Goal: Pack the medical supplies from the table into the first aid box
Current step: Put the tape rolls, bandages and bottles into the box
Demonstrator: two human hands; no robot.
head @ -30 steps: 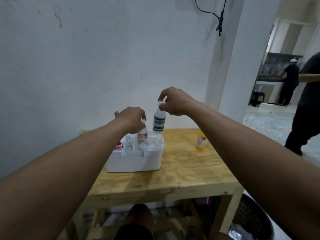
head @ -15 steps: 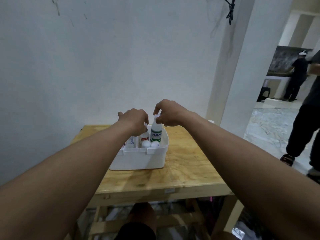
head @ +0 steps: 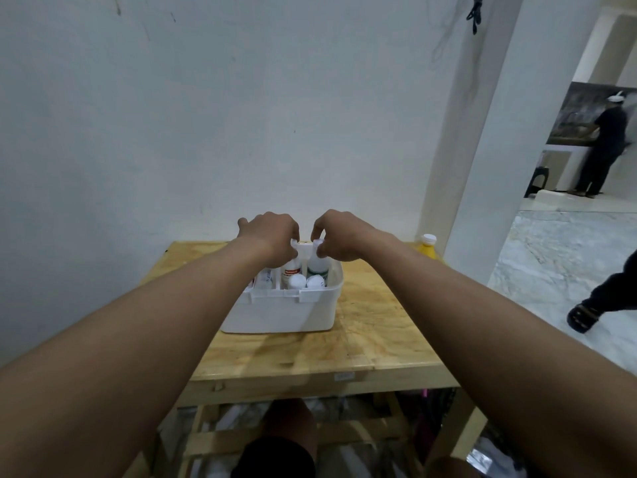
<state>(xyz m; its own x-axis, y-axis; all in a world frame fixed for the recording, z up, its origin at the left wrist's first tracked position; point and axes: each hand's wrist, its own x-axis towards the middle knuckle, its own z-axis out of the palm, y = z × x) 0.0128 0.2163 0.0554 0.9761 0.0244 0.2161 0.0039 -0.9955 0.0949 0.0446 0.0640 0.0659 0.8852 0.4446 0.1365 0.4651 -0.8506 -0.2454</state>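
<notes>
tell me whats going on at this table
A person is packing bottles into a white box on a wooden table. The left hand grips the top of a red-label bottle and the right hand the top of a green-label bottle, both upright inside the box. A yellow bottle stands on the table, not yet packed.

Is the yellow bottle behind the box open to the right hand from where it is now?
Probably yes: the yellow bottle stands alone on the table, but the right hand must first release the green-label bottle.
</notes>
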